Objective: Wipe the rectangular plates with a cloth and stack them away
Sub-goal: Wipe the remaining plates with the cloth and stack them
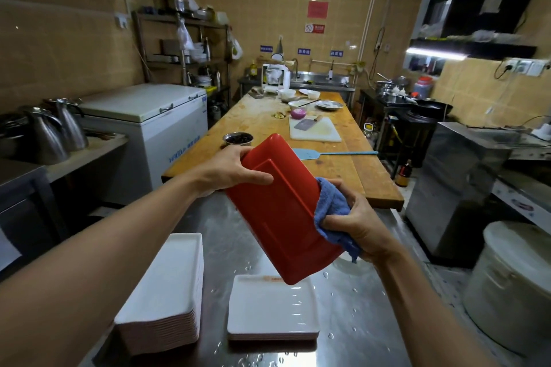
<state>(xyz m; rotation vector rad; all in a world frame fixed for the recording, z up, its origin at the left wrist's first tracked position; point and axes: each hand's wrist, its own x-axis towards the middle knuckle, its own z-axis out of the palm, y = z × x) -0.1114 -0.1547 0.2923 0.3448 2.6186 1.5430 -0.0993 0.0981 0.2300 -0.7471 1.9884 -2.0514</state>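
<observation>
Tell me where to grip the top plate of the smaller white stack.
Likely by the right short edge of the top plate, coming in from the right: its raised rim overhangs there, the taller stack crowds the left, and the red plate hangs over its far edge.

Left hand (235,171) grips a tilted red plate (280,211); right hand (357,220) presses a blue cloth (329,208) to its edge.

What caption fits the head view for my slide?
Left hand holds a red rectangular plate tilted while right hand wipes its edge with a blue cloth, above two white plate stacks.
</observation>
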